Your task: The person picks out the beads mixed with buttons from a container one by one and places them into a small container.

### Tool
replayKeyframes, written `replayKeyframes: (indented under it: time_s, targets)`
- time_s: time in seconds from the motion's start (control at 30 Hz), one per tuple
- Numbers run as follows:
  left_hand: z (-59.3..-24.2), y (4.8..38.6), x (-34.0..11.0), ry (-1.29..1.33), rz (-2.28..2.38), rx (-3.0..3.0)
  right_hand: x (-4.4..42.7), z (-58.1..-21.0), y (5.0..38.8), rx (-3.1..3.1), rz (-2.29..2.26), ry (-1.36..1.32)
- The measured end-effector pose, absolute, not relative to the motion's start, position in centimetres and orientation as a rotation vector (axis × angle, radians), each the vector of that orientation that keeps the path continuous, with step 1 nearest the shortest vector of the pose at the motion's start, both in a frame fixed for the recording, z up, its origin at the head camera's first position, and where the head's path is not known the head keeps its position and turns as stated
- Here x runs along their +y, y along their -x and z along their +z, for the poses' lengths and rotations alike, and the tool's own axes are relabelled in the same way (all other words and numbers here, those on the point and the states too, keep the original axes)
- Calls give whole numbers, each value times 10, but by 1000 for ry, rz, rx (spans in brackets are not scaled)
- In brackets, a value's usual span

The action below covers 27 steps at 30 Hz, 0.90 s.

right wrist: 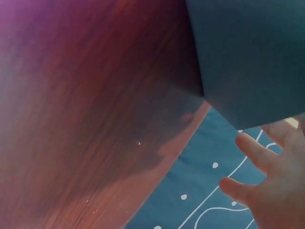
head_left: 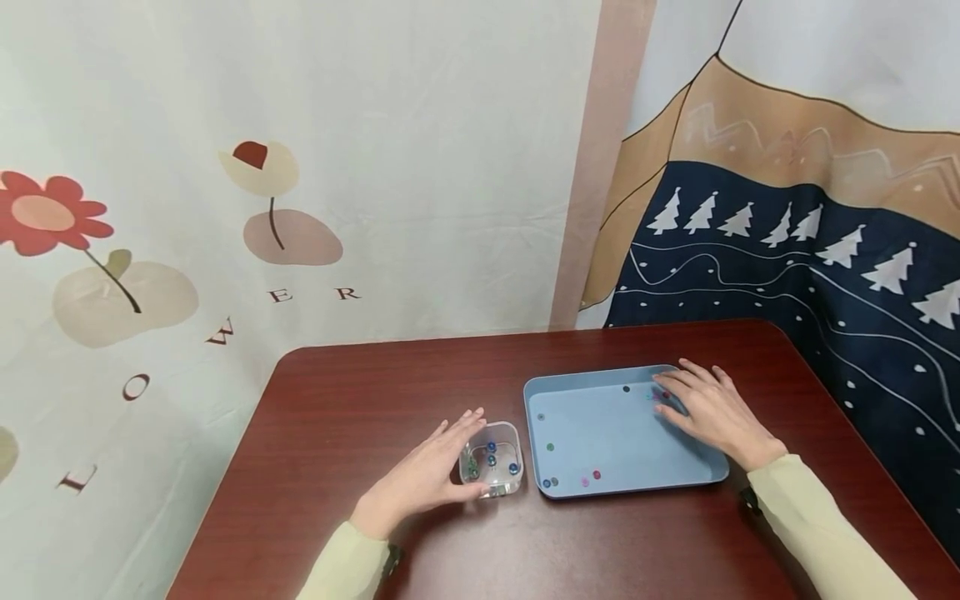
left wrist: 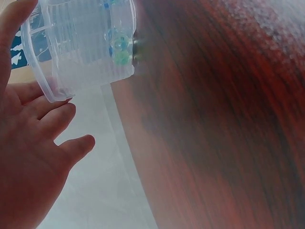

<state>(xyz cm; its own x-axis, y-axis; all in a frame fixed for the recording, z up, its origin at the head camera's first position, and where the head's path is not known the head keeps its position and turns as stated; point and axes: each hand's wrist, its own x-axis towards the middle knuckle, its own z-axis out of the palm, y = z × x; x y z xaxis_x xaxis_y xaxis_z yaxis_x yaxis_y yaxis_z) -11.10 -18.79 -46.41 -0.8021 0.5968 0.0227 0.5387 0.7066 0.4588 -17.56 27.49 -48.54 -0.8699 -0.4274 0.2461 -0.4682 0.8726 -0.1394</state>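
Observation:
A small clear plastic box (head_left: 501,490) stands on the table with several blue beads (head_left: 492,460) and green beads (head_left: 473,469) inside. My left hand (head_left: 423,479) holds this box from its left side, thumb at the near edge and fingers at the far edge. In the left wrist view the clear box (left wrist: 86,57) lies against the fingers. Right of it is a light blue tray (head_left: 600,433) with several small loose beads. Over the tray's far right corner, my right hand (head_left: 708,408) reaches in, thumb and forefinger apart around a few pink and dark red beads (head_left: 664,395).
Loose beads in the tray include a dark bead (head_left: 626,389), a green bead (head_left: 551,447), a red bead (head_left: 597,474) and a blue bead (head_left: 547,483). The dark red wooden table (head_left: 375,392) meets printed curtains (head_left: 450,208) at the back and right.

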Motion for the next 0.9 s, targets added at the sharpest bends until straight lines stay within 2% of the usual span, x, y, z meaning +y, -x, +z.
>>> replayKeyframes:
  time_s: [0.9]
  targets:
    - [-462,112,-187,-959,687,2782,274,-496,191,-2905,259,-668]
